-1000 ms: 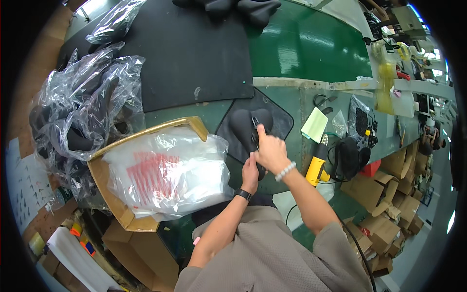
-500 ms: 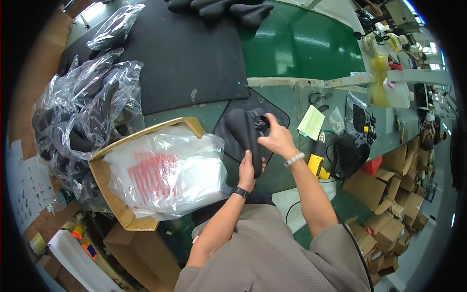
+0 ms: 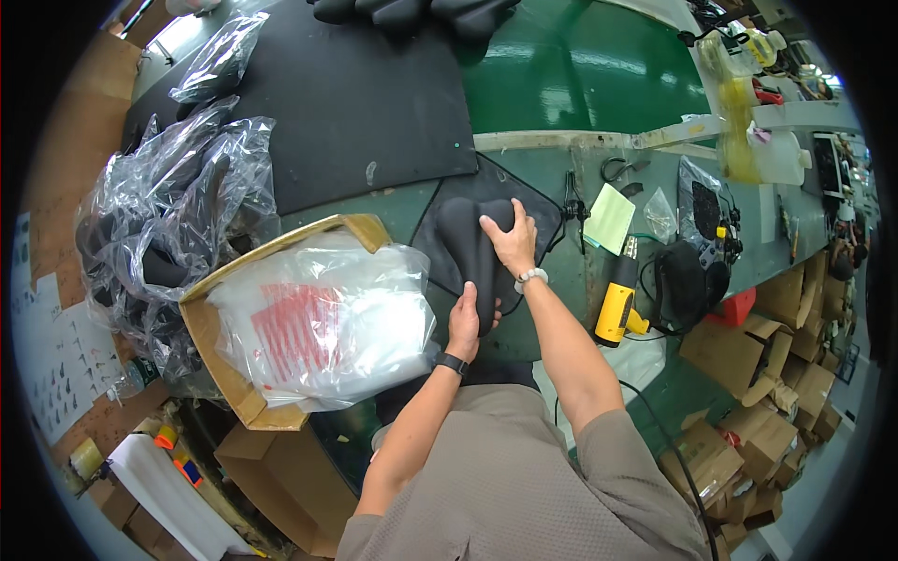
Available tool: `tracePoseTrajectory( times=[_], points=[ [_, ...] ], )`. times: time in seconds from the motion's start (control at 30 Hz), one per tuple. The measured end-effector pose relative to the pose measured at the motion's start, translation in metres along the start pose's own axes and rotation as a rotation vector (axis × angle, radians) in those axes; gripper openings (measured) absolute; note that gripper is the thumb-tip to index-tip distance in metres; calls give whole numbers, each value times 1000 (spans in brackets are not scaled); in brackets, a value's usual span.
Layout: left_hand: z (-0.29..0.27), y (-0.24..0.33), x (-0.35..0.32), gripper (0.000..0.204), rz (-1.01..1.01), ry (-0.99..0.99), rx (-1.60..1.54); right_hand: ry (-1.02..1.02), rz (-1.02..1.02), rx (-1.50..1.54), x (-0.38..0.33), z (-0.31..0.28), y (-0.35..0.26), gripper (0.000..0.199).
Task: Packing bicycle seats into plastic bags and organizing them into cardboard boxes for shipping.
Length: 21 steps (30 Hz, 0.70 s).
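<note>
A black bicycle saddle (image 3: 460, 224) is over a dark square mat (image 3: 433, 248) on the green workbench, its wide end away from me. My left hand (image 3: 463, 325) is wrapped round the narrow nose, with the fingertips showing on the far side. My right hand (image 3: 513, 241) grips the right side of the wide end, thumb on top and fingers over the edge. The saddle's underside is hidden. Just right of the mat lies a small black part (image 3: 575, 210) whose kind I cannot make out.
At left stands an open carton (image 3: 245, 409) of clear plastic bags (image 3: 374, 327), beside bagged saddles (image 3: 168, 215). To the right are a yellow heat gun (image 3: 615, 304), a yellowish paper pad (image 3: 608, 218) and scissors (image 3: 617, 170). More saddles (image 3: 398, 14) rest at the back.
The small black part has left my right hand and now lies right of the mat. My right hand has come onto the saddle's wide end. My left hand still holds the nose.
</note>
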<state>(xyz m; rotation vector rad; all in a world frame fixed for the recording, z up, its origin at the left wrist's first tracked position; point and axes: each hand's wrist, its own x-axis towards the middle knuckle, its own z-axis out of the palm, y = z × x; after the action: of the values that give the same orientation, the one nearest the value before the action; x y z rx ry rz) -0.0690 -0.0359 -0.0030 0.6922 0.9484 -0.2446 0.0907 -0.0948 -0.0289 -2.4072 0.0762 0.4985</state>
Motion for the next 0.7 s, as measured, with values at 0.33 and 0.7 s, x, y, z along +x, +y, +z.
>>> tracePoseTrajectory(
  times=[0.33,0.7],
  points=[
    [-13,-22,8,59,17,21,45,17,136,15,-25,6,-17,96],
    [14,-38,31,57,152,58,-130,-37,382,-191,7,24,-59,89]
  ],
)
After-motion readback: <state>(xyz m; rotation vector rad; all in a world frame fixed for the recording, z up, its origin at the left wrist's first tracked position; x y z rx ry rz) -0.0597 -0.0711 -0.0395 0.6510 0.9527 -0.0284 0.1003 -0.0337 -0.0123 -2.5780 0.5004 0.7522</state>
